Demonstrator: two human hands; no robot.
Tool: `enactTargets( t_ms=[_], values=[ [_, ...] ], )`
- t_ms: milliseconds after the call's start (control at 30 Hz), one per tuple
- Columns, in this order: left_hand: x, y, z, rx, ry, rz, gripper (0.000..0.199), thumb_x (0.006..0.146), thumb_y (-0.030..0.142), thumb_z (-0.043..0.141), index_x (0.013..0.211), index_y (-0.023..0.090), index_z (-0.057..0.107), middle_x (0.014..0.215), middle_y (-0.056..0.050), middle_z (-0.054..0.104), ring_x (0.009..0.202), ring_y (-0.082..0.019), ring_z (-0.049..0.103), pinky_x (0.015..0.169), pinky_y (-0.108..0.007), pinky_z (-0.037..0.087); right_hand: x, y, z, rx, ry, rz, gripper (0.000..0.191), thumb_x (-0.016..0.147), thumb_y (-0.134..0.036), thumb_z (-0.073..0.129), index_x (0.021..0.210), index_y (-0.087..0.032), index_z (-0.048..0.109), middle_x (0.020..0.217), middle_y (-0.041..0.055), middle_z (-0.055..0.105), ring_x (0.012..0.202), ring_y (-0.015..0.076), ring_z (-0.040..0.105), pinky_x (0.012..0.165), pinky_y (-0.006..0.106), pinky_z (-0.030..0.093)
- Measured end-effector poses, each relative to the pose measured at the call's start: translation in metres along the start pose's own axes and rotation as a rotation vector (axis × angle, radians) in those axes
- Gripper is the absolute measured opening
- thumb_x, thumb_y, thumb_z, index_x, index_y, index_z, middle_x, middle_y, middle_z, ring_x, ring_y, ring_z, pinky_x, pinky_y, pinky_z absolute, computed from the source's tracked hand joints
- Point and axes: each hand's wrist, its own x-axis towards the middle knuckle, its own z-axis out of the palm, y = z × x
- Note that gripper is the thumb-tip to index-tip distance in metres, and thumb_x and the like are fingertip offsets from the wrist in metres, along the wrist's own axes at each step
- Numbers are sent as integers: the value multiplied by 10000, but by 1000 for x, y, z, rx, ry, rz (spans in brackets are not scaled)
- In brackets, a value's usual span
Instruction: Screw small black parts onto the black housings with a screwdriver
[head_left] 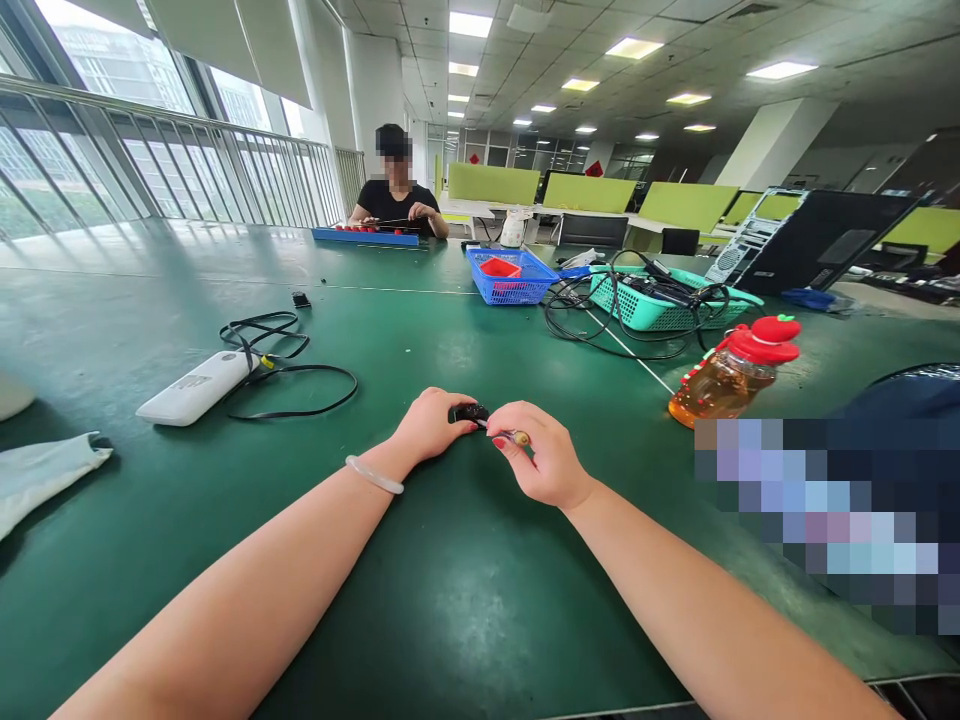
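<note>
Low over the green table, my left hand is closed around a small black part, whose exact kind is too small to make out. My right hand pinches a thin tool with a rounded yellowish end; it looks like a small screwdriver. The tool's far end points at the black part, and whether they touch is unclear. Both hands are close together, almost meeting. A pale bangle circles my left wrist.
To the left lies a white power bank with a black cable. Ahead are a blue basket and a teal basket of cables. A red-lidded bottle stands right. Across the table sits a person.
</note>
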Motion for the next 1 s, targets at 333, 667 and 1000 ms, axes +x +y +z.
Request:
enactTargets(
  t_ms=[333,667,1000],
  values=[
    [0,1,0,-19,3,-3,381,784,334,628,1152,260,696,1126,-29,728,1119,-256,597,994,-371,471,-1,2,1,-62,-105,-144,142,853,-134,520,902,-246,591,860,53,660,820,191,623,742,345,563],
    [0,-1,-1,-29,-11,-16,386,794,390,636,1163,284,682,1121,-23,723,1105,-253,586,981,-373,473,-2,6,-4,-28,35,1,100,879,-187,519,874,-249,597,861,46,678,840,200,655,776,369,557],
    [1,-4,1,-11,-26,-26,409,803,408,634,1193,287,668,1126,-41,715,1141,-254,568,1015,-384,456,-3,18,-8,19,243,240,149,930,-299,501,831,-233,592,833,50,670,794,189,645,730,349,540]
  ],
)
